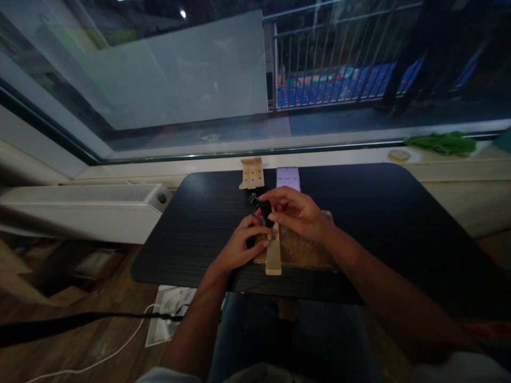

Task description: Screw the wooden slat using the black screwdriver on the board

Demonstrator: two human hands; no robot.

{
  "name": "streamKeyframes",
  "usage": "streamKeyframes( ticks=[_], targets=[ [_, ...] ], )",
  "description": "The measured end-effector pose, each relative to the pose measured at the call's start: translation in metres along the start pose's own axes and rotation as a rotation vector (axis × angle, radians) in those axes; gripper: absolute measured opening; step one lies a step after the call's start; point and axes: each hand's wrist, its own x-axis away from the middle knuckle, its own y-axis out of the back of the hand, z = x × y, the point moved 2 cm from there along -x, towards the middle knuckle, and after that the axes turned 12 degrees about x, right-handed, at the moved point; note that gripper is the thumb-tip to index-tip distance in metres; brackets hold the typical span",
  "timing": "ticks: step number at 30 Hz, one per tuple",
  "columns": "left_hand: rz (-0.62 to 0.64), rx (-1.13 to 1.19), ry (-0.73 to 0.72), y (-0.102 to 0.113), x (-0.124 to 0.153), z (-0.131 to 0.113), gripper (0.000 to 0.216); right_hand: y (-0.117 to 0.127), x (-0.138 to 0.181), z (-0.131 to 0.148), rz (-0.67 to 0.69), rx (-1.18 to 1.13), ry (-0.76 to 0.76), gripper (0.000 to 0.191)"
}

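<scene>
My right hand (300, 214) is closed round a black tool (265, 210), which looks like a screwdriver with a metal shaft pointing down. Thin metal prongs stick out at its upper left end. The shaft's tip meets a pale wooden strip (273, 260) near a small dark hole. From the left, my left hand (242, 242) presses its fingertips against the strip on both sides of that spot. Beneath the strip lies a brown, worn-looking board (309, 252), partly hidden by my right hand and forearm.
A pale wooden piece with holes (252, 173) and a lit phone (288, 177) lie at the back of the dark table (179, 229). On the windowsill are a yellow round item (399, 155) and green cloth (443, 143). A radiator (83, 207) stands left.
</scene>
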Motion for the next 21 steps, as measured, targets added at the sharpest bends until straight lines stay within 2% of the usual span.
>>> streamKeyframes(
  ticks=[21],
  targets=[
    [-0.009, 0.0, 0.022, -0.0006, 0.0002, 0.0014, 0.031, 0.0001, 0.0018, -0.006, -0.074, 0.014, -0.031, 0.038]
  ],
)
